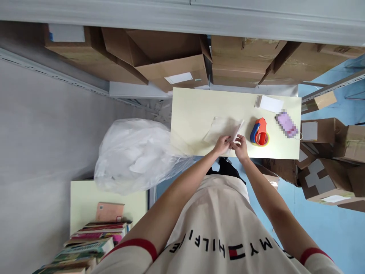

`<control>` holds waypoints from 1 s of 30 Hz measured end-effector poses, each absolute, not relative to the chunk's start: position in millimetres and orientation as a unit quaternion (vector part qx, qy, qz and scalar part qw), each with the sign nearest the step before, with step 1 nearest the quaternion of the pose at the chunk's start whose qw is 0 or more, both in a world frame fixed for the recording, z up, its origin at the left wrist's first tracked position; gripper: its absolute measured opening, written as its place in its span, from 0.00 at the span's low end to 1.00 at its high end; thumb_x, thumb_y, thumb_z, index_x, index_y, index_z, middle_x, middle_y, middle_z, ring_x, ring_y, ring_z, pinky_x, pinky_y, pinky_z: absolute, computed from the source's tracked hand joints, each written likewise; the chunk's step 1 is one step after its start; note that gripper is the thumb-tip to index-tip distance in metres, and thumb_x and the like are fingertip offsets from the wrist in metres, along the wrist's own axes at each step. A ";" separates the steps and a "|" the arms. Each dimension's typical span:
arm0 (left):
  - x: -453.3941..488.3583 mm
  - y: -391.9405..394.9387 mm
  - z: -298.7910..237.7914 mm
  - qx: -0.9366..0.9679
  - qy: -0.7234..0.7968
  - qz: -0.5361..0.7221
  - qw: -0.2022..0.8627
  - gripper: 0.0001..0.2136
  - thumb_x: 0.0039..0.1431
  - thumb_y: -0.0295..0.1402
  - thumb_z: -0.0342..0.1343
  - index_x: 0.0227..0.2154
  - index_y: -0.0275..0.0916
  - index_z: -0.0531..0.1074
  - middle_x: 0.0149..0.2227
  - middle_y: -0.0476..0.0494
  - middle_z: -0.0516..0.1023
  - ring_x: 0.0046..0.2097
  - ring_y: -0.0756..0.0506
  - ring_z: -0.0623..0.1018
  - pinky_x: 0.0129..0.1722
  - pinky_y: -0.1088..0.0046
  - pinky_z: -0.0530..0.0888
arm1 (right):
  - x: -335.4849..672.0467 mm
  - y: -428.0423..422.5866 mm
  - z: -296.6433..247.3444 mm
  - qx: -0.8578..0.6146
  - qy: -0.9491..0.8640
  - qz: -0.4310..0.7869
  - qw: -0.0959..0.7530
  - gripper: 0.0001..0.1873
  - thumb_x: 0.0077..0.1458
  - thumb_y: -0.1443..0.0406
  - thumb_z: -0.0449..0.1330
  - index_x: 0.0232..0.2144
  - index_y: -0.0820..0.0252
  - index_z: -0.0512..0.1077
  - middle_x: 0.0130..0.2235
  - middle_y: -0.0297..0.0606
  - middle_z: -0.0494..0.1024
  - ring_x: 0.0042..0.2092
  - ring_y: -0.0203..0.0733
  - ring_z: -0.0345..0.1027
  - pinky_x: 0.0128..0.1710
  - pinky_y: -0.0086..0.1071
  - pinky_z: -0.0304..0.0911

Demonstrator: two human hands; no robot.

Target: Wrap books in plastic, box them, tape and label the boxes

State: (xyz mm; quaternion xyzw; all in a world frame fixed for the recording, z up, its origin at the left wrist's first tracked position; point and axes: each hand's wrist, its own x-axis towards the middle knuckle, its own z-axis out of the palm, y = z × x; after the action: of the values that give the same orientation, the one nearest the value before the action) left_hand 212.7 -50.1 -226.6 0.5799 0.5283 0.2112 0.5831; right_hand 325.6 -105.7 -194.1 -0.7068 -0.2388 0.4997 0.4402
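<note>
Both hands are at the front edge of the pale yellow table (191, 110). A thin white, slightly pinkish flat item (237, 129) stands tilted on edge between them; whether it is a book or folded sheet, I cannot tell. My left hand (221, 145) has its fingers closed at the item's lower left side. From the right, my right hand (240, 147) pinches its lower end. A thin whitish sheet (218, 127) lies flat on the table under and left of the item. Right of my hands sits an orange and blue tape dispenser (260, 131).
A stack of white cards or labels (270, 103) and a blurred purple object (286, 123) lie on the table's right side. A large clear bag of white sheets (137, 156) bulges at the left. Stacked books (91, 243) sit lower left. Cardboard boxes (176, 66) fill the shelf behind.
</note>
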 end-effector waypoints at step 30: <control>77.1 -15.5 -248.1 0.538 0.669 0.252 0.447 0.21 0.56 0.32 0.60 0.53 0.39 0.70 0.53 0.35 0.75 0.55 0.37 0.75 0.56 0.55 0.72 | 235.9 -20.5 -236.6 -0.713 -0.350 0.518 0.317 0.36 0.45 0.57 0.64 0.58 0.56 0.68 0.57 0.47 0.72 0.55 0.52 0.68 0.52 0.48 0.68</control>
State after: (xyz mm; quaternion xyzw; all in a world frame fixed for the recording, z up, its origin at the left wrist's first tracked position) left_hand 77.1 -15.5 -248.1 0.5381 0.6688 0.2519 0.4468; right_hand 235.9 -20.5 -236.6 -0.7134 -0.3497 0.5183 0.3167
